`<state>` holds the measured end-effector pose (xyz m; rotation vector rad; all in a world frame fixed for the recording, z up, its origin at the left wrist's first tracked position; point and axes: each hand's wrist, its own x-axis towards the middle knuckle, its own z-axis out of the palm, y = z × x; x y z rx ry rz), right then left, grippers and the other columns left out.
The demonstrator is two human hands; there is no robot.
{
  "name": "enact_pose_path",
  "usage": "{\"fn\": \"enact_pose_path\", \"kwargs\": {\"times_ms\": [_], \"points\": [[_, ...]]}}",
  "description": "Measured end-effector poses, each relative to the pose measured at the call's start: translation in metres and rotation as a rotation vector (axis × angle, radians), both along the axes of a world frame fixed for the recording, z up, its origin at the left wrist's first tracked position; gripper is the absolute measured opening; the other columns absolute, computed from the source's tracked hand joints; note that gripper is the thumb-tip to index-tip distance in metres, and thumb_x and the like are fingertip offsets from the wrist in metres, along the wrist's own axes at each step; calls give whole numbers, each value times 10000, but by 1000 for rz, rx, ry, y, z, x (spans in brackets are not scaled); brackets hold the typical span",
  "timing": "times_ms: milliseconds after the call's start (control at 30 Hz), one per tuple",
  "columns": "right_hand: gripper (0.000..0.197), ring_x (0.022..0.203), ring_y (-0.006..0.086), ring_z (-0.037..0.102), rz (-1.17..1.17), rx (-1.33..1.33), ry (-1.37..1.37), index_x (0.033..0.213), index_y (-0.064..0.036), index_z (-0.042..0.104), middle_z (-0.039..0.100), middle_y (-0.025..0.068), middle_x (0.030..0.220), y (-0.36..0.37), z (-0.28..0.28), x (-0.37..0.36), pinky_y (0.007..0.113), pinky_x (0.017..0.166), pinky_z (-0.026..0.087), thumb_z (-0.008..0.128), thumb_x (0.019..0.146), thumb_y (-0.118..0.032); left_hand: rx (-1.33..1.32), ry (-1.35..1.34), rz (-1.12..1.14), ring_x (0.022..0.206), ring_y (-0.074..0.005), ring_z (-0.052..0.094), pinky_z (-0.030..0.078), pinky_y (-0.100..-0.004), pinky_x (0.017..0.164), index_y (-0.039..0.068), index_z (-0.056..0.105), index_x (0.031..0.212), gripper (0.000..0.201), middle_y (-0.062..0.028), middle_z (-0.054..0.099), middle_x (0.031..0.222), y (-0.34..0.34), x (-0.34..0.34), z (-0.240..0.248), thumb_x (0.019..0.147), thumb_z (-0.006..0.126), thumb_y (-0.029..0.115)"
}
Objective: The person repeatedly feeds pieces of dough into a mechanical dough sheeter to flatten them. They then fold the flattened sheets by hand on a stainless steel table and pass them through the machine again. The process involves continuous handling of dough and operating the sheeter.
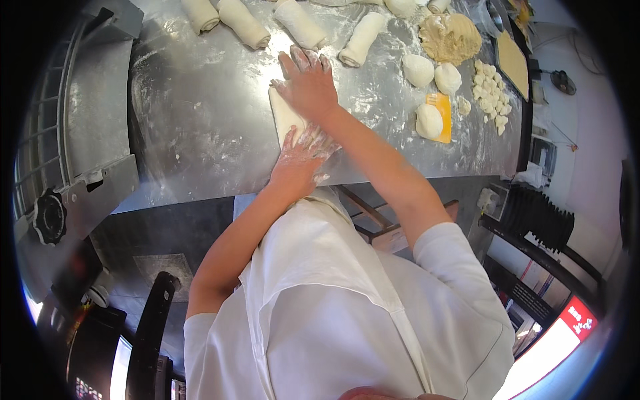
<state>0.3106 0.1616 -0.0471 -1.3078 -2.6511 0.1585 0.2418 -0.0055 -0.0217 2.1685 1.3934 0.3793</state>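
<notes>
Resting left hand (300, 155) over the near end of pale dough (283, 117), right hand (310, 88) towards its far end, fingers spread, not gripping, on the floury desk (200, 133) near its front edge. Probably soft, light, easily dented; best supported underneath, not pinched.

On the bench (200, 133), a dough strip (284, 115) lies under the right hand (308, 88) and left hand (302, 155). Dough rolls (300, 25) lie behind it. Three dough balls (418, 70) sit to the right, one partly on a scraper (446, 128). A dough lump (450, 38) is behind them, dough bits (489, 88) on their right.
</notes>
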Motion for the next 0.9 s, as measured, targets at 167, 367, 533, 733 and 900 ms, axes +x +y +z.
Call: {"fn": "enact_pose_path", "kwargs": {"times_ms": [167,367,533,733,900], "points": [[776,1515,386,307,-22,-261,-12,1585,-148,379,360,168,1638,15,2,0,610,1228,166,474,991,-639,-52,-52,45,1539,-292,296,132,-569,1270,166,531,1502,583,-91,405,1621,-9,-13,15,954,678,301],[836,1557,384,223,-37,-200,-163,1616,-157,334,286,160,1679,-68,9,5,615,1247,102,485,971,-666,-138,-357,569,1382,-351,502,377,-466,1168,100,593,1424,454,-169,557,1464,-39,-72,4,971,623,112],[869,1568,385,186,-25,-215,-83,1637,-169,293,260,148,1692,-76,8,4,614,1257,54,452,968,-699,-9,-443,635,1288,-378,581,460,-452,1088,52,601,1396,428,-211,593,1402,15,-93,-4,968,606,58],[572,1415,418,437,-153,-307,427,1479,-75,496,504,215,1512,-70,24,66,511,1190,312,629,978,-316,93,-178,452,1273,-370,570,461,-467,1047,-11,588,1380,500,-215,601,1374,101,-64,-13,947,690,217],[538,1345,445,493,-594,-71,427,1410,-11,523,552,253,1436,-73,15,166,512,1132,385,690,939,-213,-589,-65,309,1186,-372,599,471,-470,965,-1,606,1328,570,-206,646,1271,146,-42,20,896,770,334]]}}
